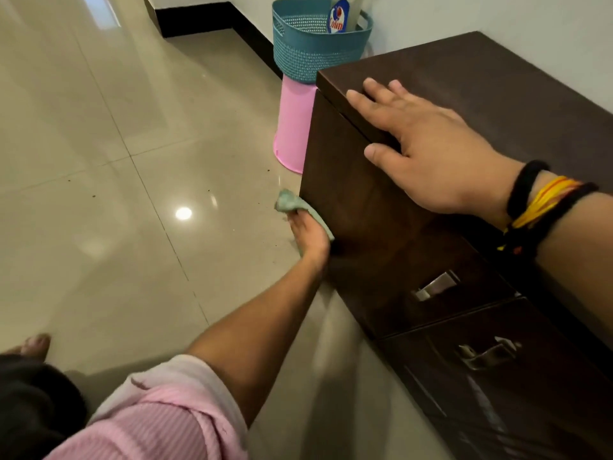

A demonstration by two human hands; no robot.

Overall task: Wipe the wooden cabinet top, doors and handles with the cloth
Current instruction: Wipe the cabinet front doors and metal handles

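The left hand (pixel 310 235) is closed around a green cloth (pixel 292 204), pressing it against the lower part of the wooden cabinet (pixel 381 210) door, near that door's far edge. The cloth bunches out beyond the fingertips, just above the tiled floor (pixel 99 161). Nearer the person than this hand, on the same door, sits a metal handle (pixel 434 285), and a second handle (pixel 486 353) is on the next door.

The right hand (pixel 421 147) lies flat with its fingers spread on the cabinet top's front edge, above the left hand, thumb hanging over the door face. Black and yellow thread bands (pixel 544 207) circle its wrist.

Beyond both hands, past the cabinet's far end, a teal basket (pixel 311 48) holding a spray bottle (pixel 340 14) stands on an upturned pink bucket (pixel 293 127).
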